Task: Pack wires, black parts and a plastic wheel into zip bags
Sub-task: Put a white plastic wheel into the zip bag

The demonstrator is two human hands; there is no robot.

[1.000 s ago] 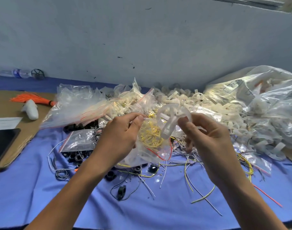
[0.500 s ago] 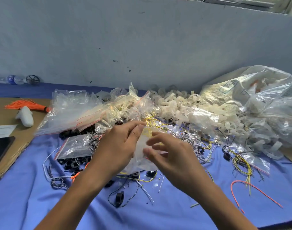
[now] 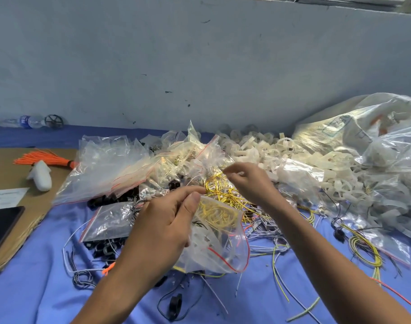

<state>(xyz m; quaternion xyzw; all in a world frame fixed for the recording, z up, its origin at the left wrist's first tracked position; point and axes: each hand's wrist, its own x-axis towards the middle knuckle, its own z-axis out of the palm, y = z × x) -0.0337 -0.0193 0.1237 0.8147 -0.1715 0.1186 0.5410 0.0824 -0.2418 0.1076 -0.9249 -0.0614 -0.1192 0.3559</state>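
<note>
Place: small packing workshop | centre right: heap of white plastic wheels [image 3: 253, 153] | middle: loose wires [image 3: 267, 230] on blue cloth [image 3: 36, 298] | left: zip bags [image 3: 111, 169] | behind: scuffed wall [image 3: 199, 66]

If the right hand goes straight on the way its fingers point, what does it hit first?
Likely the heap of filled zip bags just beyond the right hand; the gold wires lie lower, and depth is unclear.

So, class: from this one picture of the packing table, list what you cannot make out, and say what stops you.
Head view:
- Whether the right hand pinches anything: its fingers are blurred.
- Left part of the zip bag: covered by the left hand gripping it.
- The dark screen: cut by the left edge.
- Print on the paper: too small.
</note>
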